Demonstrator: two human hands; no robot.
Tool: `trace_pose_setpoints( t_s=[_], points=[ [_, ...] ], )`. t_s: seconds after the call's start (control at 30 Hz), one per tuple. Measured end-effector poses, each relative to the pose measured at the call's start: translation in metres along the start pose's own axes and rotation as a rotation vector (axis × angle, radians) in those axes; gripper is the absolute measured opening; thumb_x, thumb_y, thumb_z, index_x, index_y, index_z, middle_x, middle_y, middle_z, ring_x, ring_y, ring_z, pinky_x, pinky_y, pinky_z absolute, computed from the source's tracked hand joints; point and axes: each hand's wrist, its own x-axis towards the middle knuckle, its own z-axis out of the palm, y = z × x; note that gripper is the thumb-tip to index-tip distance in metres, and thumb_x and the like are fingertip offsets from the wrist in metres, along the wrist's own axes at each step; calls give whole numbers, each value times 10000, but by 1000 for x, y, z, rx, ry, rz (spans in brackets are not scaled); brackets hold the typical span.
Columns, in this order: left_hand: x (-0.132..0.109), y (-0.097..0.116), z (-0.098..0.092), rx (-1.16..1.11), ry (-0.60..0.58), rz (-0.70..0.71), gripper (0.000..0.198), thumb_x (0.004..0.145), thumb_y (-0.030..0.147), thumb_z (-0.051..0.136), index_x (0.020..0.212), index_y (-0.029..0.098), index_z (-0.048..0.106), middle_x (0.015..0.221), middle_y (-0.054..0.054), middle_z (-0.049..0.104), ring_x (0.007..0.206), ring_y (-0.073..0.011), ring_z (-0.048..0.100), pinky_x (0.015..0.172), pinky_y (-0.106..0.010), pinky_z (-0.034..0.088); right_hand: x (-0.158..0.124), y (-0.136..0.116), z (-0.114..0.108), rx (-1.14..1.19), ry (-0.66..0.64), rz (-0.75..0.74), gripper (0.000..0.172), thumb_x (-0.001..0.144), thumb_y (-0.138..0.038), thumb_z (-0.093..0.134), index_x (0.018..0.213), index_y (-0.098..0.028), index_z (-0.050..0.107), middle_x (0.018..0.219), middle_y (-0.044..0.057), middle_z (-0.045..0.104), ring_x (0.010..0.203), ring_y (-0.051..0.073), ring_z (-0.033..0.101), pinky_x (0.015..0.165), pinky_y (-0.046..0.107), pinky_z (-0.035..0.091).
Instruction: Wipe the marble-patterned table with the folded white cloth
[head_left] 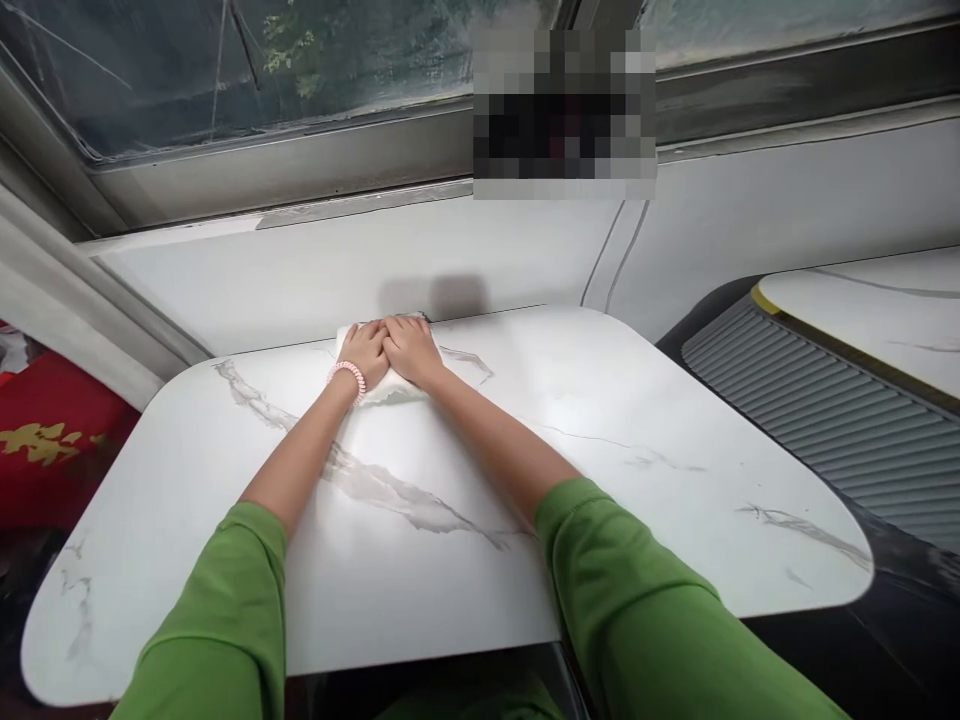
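Both arms, in green sleeves, reach forward over a white marble-patterned table. My left hand, with a pink coiled band at its wrist, lies flat on a folded white cloth near the table's far edge. Close beside it, my right hand presses on the same cloth, its fingertips touching the left hand. The fingers of both hands are stretched out over the cloth rather than wrapped round it. Much of the cloth is hidden beneath the palms.
Behind the table rises a white wall panel under a window. A second white table and a grey ribbed surface are at the right. At the left is a red item with gold marks. One patch by the window is pixelated.
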Motion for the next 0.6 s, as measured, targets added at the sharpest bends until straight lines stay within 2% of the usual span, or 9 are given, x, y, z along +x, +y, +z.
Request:
trace_pose_setpoints(
  t_s=[0.13, 0.3, 0.47, 0.6],
  points=[
    [12, -2, 1, 11, 12, -29, 441, 937, 204, 339, 1341, 216, 514, 1441, -110, 516, 1351, -244, 437, 1201, -490, 195, 10, 5, -1, -35, 5, 11, 310, 899, -164, 310, 1068, -184, 569, 1158, 111, 662, 1130, 260, 550, 1047, 417, 343],
    [8, 5, 0, 46, -28, -65, 463, 962, 214, 323, 1408, 169, 441, 1529, -116, 419, 1444, -253, 319, 1224, -481, 149, 5, 5, -4, -13, 16, -15, 310, 897, -151, 313, 1060, -184, 574, 1171, 106, 665, 1143, 247, 546, 1064, 402, 325],
    [-20, 28, -3, 44, -33, -109, 450, 977, 209, 332, 1415, 157, 426, 1557, -128, 376, 1464, -280, 286, 1226, -520, 135, -22, 0, -15, 68, -12, -50, 299, 902, -145, 315, 1046, -183, 574, 1211, 105, 656, 1155, 228, 542, 1076, 398, 319],
    [-54, 61, -5, 31, -55, -94, 447, 1000, 211, 340, 1423, 82, 407, 1562, -185, 346, 1467, -306, 269, 1231, -524, 113, -65, -3, -32, 98, -31, -54, 325, 918, -146, 287, 1090, -176, 561, 1255, 109, 633, 1199, 207, 515, 1113, 396, 283]
  ],
)
